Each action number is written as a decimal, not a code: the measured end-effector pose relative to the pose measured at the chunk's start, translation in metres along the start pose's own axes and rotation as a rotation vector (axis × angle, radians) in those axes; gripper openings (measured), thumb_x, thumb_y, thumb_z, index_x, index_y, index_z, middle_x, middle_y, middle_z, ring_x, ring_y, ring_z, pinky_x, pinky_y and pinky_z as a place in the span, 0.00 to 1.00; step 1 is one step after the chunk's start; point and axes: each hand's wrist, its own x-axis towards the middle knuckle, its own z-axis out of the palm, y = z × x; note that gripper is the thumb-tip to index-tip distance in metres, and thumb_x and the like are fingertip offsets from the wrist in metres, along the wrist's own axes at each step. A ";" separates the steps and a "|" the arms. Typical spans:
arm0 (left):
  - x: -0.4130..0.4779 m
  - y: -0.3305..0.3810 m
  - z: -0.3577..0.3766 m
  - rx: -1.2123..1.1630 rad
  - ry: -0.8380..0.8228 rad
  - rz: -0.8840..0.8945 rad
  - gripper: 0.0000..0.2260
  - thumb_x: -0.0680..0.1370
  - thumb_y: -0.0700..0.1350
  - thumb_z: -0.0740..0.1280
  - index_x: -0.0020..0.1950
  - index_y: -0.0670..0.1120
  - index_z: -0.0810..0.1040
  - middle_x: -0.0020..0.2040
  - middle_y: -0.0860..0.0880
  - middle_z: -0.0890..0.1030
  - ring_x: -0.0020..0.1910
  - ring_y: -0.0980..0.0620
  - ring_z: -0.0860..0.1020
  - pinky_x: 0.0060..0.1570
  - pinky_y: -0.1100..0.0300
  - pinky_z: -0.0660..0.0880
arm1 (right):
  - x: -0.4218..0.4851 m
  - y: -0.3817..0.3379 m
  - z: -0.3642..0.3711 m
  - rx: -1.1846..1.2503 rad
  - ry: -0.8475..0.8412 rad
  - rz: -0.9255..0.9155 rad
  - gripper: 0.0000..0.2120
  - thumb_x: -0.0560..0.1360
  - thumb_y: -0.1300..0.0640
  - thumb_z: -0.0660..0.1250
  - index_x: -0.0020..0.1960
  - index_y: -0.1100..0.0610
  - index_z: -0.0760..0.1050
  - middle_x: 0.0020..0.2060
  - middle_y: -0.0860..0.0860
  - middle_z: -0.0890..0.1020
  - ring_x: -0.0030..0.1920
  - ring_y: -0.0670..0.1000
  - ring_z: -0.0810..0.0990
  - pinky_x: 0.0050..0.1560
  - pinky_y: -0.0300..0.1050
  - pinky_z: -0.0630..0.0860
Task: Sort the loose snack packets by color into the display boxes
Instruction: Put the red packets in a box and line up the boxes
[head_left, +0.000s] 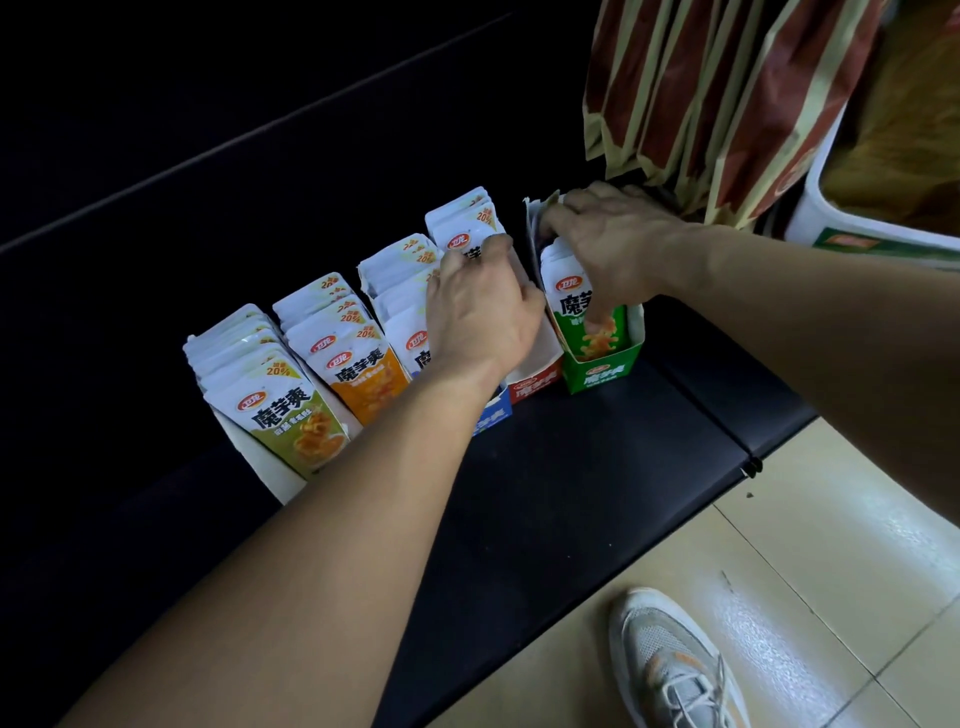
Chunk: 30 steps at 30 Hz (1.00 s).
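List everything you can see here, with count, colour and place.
snack packets: five rows, white tops, olive and orange fronts at left, on bench
blue box: one, blue, mid-row
red box: one, red, beside it
green box: one, green, right end
bench: one, black, under boxes
hanging bags: several, red and gold, upper right
tub: one, white, right edge
shoe: one, grey, on beige floor
left hand: one, over blue and red rows
right hand: one, gripping green packets

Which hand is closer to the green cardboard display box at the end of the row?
Right. The right hand grips green-and-white snack packets inside the green cardboard display box; the left hand is beside it, over the red cardboard box.
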 end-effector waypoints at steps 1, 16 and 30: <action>0.001 0.000 0.003 -0.008 -0.012 0.007 0.22 0.80 0.50 0.63 0.74 0.48 0.69 0.59 0.44 0.80 0.65 0.43 0.70 0.61 0.50 0.69 | 0.000 -0.001 -0.003 0.016 -0.025 0.003 0.33 0.68 0.47 0.77 0.69 0.52 0.69 0.63 0.52 0.76 0.64 0.60 0.73 0.66 0.62 0.69; 0.069 0.004 0.004 -0.316 0.042 -0.017 0.11 0.81 0.48 0.66 0.62 0.54 0.81 0.56 0.51 0.84 0.57 0.49 0.80 0.57 0.54 0.77 | -0.036 -0.005 -0.010 0.055 -0.103 0.079 0.37 0.62 0.52 0.83 0.66 0.53 0.70 0.58 0.52 0.80 0.59 0.57 0.78 0.50 0.47 0.72; 0.098 0.023 0.004 -0.035 -0.096 0.077 0.08 0.74 0.48 0.75 0.48 0.59 0.78 0.50 0.52 0.84 0.49 0.50 0.82 0.48 0.54 0.80 | -0.041 -0.004 -0.015 0.076 -0.151 0.059 0.36 0.64 0.50 0.82 0.67 0.52 0.71 0.57 0.52 0.80 0.58 0.55 0.79 0.48 0.45 0.71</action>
